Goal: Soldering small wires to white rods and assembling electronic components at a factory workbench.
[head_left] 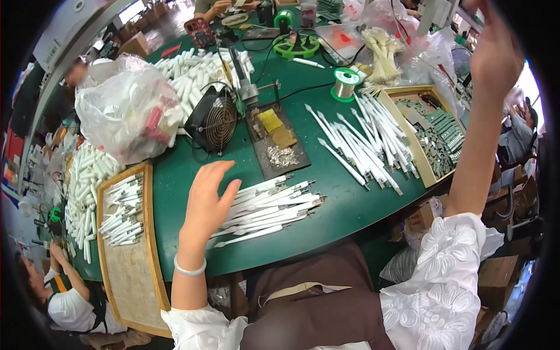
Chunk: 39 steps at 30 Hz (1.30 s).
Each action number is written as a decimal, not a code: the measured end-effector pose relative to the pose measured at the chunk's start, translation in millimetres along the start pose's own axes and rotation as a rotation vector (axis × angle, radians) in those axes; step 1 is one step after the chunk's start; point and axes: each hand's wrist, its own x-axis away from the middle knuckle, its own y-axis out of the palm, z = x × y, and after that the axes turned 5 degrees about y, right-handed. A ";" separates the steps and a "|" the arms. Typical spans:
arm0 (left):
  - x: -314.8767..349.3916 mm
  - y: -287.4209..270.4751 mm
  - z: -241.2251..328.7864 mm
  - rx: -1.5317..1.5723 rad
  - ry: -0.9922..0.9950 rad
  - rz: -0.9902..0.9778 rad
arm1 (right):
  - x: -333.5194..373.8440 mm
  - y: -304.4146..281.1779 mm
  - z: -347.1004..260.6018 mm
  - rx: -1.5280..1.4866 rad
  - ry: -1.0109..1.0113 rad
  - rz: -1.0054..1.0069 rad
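Note:
My left hand (207, 198), with a pale bangle on its wrist, hovers at the left end of a pile of slim white pen-like sticks (274, 204). Its thumb and fingers are apart, and nothing shows between them. My right hand (496, 61) is raised high at the upper right, beside a pale upright fixture (437, 14). Its fingers run into the dark rim of the view, so their grip is hidden. Below it lie a second bunch of white sticks (364, 143) with pointed ends and a yellow-edged box (429, 175) holding small green circuit boards (446, 131).
On the green table (344, 210) stand a black fan (214, 122), a dark board with yellow sponges (277, 131) and a solder spool (345, 84). A wooden-framed tray (131, 280), a plastic bag (125, 111) and heaps of white tubes (87, 186) are at left. Other people sit around.

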 end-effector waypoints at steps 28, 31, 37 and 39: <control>-28.6 27.8 6.1 0.350 -0.168 -0.296 | 207.1 56.3 -186.7 -1.141 0.677 -1.374; -29.8 26.8 2.5 0.425 -0.229 -0.310 | 203.4 52.7 -188.5 -1.155 0.859 -1.437; -36.8 29.2 8.3 0.883 -0.582 -0.352 | 204.2 51.2 -190.2 -1.144 0.930 -1.373; -37.0 30.4 9.1 0.975 -0.633 -0.344 | 202.1 49.4 -190.0 -1.142 0.927 -1.389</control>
